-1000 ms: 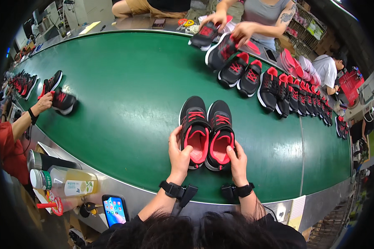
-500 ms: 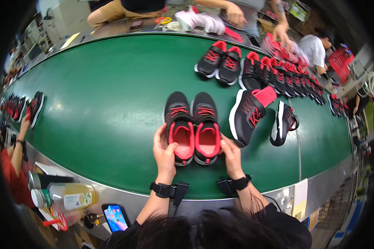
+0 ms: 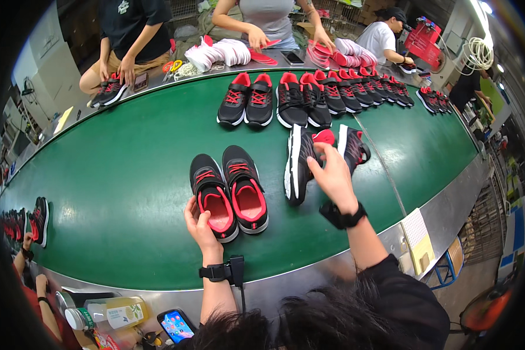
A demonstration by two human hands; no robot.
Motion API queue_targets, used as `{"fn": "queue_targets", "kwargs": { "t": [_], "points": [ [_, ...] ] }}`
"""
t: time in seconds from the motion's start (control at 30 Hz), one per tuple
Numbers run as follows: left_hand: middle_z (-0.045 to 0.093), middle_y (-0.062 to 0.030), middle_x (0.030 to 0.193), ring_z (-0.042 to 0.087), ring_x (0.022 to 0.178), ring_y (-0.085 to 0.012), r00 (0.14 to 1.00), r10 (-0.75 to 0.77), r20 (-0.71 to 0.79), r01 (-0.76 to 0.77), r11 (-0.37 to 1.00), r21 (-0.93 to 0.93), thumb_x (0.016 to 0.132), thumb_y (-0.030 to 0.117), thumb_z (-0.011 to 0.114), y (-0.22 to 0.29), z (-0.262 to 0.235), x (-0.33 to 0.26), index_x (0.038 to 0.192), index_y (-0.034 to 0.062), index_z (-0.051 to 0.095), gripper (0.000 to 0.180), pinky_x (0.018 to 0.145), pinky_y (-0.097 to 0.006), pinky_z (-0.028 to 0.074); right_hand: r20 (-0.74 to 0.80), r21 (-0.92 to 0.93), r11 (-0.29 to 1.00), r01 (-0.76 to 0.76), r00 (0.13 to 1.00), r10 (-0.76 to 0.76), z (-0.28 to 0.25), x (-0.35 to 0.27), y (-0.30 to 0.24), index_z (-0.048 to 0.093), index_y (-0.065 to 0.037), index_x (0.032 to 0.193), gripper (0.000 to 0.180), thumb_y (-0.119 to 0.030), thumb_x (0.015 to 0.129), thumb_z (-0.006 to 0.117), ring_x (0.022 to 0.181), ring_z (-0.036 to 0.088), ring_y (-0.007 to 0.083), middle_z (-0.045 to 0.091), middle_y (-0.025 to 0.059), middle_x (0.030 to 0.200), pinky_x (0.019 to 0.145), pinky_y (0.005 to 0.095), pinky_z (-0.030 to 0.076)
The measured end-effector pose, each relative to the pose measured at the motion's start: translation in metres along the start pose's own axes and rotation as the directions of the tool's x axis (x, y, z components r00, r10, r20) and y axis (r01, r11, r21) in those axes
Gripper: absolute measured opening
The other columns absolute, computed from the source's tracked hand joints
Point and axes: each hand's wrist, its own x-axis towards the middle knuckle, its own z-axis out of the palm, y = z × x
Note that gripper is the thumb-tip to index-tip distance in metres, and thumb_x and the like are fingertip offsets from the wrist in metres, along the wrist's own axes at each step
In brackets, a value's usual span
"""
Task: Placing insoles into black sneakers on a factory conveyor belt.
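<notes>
A pair of black sneakers with red laces and red lining stands side by side on the green belt, toes pointing away. My left hand [image 3: 200,230] grips the left sneaker [image 3: 206,178] at its heel, thumb at the collar and fingers outside. Its mate, the right sneaker [image 3: 239,166], touches it. My right hand [image 3: 336,178] is over another black sneaker [image 3: 298,166] tilted on its side, thumb and fingers apart near a red insole [image 3: 324,136] at its opening. Whether the fingertips touch it I cannot tell. One more tilted sneaker [image 3: 350,146] lies beyond that hand.
Several sneakers [image 3: 291,102] line the green belt's [image 3: 128,175] far side. Behind them are insole stacks [image 3: 216,53] and co-workers' hands [image 3: 256,36]. A co-worker's hand [image 3: 27,240] is by a sneaker [image 3: 39,221] at far left. A bottle [image 3: 114,313] and phone [image 3: 176,326] lie near left.
My right hand has left the right sneaker of the pair and moved right to the tilted sneaker. My left hand stays on the left sneaker. The view has shifted.
</notes>
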Motion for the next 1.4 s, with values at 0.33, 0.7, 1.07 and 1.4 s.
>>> {"fn": "queue_targets", "kwargs": {
  "t": [0.33, 0.7, 1.07, 1.4],
  "points": [
    [0.054, -0.0125, 0.124, 0.051, 0.116, -0.0219, 0.998, 0.02, -0.061, -0.021, 1.0, -0.018, 0.08, -0.002, 0.049, -0.008, 0.001, 0.003, 0.127, 0.0, 0.052, 0.047, 0.1, -0.035, 0.04, 0.481, -0.419, 0.903, -0.095, 0.821, 0.309, 0.044, 0.066, 0.022, 0.046, -0.009, 0.137, 0.08, -0.062, 0.079, 0.057, 0.111, 0.056, 0.0427, 0.064, 0.0269, 0.11, 0.102, 0.0495, 0.033],
    [0.047, -0.0121, 0.137, 0.044, 0.129, -0.0239, 0.986, 0.068, 0.154, -0.06, 0.996, -0.059, 0.083, -0.003, 0.055, -0.012, 0.01, -0.007, 0.136, 0.0029, 0.043, 0.055, 0.108, -0.036, 0.033, 0.616, 0.078, 0.965, 0.249, 0.749, -0.243, 0.031, 0.088, 0.026, 0.065, -0.012, 0.106, 0.038, -0.027, 0.072, 0.074, 0.101, 0.064, 0.0282, 0.069, 0.0099, 0.101, 0.086, 0.0394, 0.048],
    [0.024, -0.019, 0.153, 0.018, 0.144, -0.0362, 0.54, 0.8, 0.263, -0.787, 0.368, 0.495, 0.087, 0.027, 0.059, 0.018, 0.059, -0.03, 0.142, 0.0085, 0.04, 0.061, 0.114, -0.055, 0.015, 0.486, -0.694, 0.718, 0.058, 0.774, 0.407, -0.037, 0.099, 0.05, 0.057, -0.019, 0.124, 0.073, -0.065, 0.068, 0.069, 0.131, 0.036, 0.0417, 0.051, 0.0237, 0.132, 0.104, 0.0536, 0.031],
    [0.033, -0.0196, 0.146, 0.029, 0.135, -0.0379, 0.722, 0.52, 0.456, -0.691, 0.524, 0.498, 0.086, 0.028, 0.062, -0.003, 0.07, -0.039, 0.133, 0.0135, 0.053, 0.051, 0.112, -0.048, 0.024, 0.505, -0.114, 0.985, -0.127, 0.846, 0.168, -0.04, 0.073, 0.09, 0.052, 0.0, 0.123, 0.063, -0.037, 0.077, 0.075, 0.1, 0.06, 0.0263, 0.061, 0.0158, 0.104, 0.087, 0.035, 0.048]
  ]
}}
